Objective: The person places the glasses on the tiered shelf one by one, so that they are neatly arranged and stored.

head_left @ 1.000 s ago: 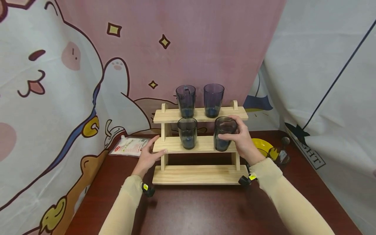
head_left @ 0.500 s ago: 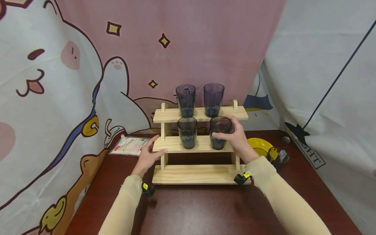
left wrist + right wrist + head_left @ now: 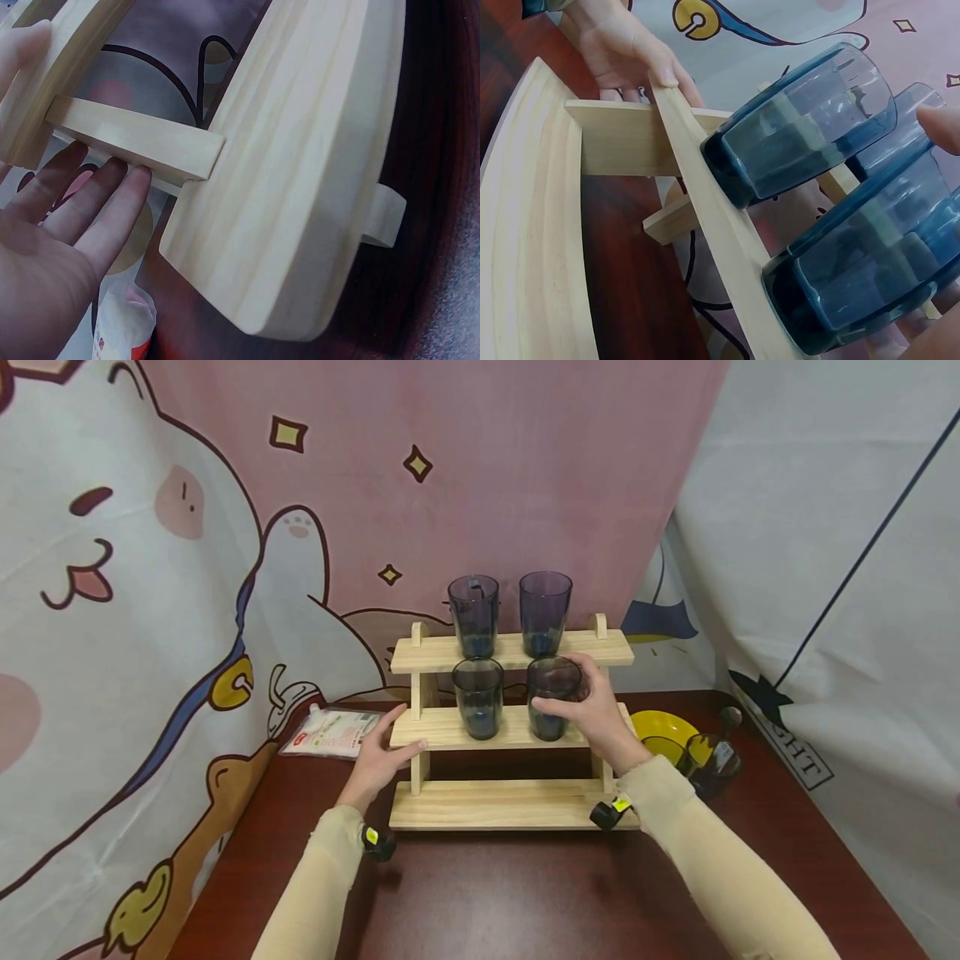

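Note:
A three-tier wooden shelf [image 3: 517, 805] stands on the table. My left hand [image 3: 372, 764] holds its left end at the middle tier. In the left wrist view, the fingers [image 3: 112, 214] touch the wooden upright from behind, with the thumb over the board. Around the right drinking glass on the middle tier [image 3: 547, 724] curl the thumb and fingers of my right hand [image 3: 600, 714]; the glass is upright, its base at the board. Another dark glass [image 3: 478, 702] stands left of it. Two purple-tinted glasses, left [image 3: 474, 617] and right [image 3: 544, 610], occupy the top tier.
At the right lie a yellow plate [image 3: 660, 727] and another dark glass [image 3: 711, 764], partly behind my forearm. A white plastic packet [image 3: 330, 732] sits left of the shelf. Printed cloth [image 3: 562, 468] hangs behind the dark red table [image 3: 495, 893].
My right hand has shifted the glass leftward along the middle tier, nearer to the other glass there. My left hand stays at the shelf's left end.

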Available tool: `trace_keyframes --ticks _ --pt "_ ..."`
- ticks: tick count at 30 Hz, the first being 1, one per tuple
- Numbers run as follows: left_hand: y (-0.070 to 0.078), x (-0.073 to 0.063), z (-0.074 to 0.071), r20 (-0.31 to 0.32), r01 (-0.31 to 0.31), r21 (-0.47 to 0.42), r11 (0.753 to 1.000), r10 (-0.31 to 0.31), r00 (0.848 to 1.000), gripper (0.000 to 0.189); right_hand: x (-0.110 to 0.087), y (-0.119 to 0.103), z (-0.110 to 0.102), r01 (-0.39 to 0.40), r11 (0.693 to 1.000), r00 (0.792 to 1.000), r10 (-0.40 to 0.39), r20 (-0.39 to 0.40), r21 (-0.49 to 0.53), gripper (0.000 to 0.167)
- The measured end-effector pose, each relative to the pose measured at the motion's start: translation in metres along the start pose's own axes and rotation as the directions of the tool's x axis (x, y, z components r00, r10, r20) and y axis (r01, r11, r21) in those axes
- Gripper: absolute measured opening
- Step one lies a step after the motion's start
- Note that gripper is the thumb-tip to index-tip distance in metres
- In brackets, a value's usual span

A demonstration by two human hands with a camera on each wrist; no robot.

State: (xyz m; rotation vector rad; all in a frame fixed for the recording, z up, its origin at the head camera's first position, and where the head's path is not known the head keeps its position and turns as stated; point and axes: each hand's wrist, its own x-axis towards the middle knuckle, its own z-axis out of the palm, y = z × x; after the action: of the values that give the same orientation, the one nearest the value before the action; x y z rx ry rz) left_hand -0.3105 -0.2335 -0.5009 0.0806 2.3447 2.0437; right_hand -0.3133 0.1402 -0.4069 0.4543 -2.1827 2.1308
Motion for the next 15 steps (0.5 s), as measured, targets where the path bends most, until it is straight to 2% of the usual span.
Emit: trace_keyframes --ticks 5,9,15 --pt "0.014 -0.008 0.002 0.006 0.019 0.014 1.0 -0.019 1.0 0.086 0.0 0.003 0.001 -0.016 1.0 1.0 0.016 -0.004 -0.008 0.081" --pt "0.026 -0.017 0.005 0.009 0.005 0.018 1.0 -0.005 1.0 0.086 0.0 0.003 0.001 -0.023 1.0 1.0 0.023 -0.003 -0.019 0.082" --pt "0.027 -0.017 0.005 0.013 0.006 -0.005 1.0 -0.006 1.0 0.085 0.002 0.004 -0.001 -0.009 1.0 1.0 0.009 0.014 -0.017 0.08"
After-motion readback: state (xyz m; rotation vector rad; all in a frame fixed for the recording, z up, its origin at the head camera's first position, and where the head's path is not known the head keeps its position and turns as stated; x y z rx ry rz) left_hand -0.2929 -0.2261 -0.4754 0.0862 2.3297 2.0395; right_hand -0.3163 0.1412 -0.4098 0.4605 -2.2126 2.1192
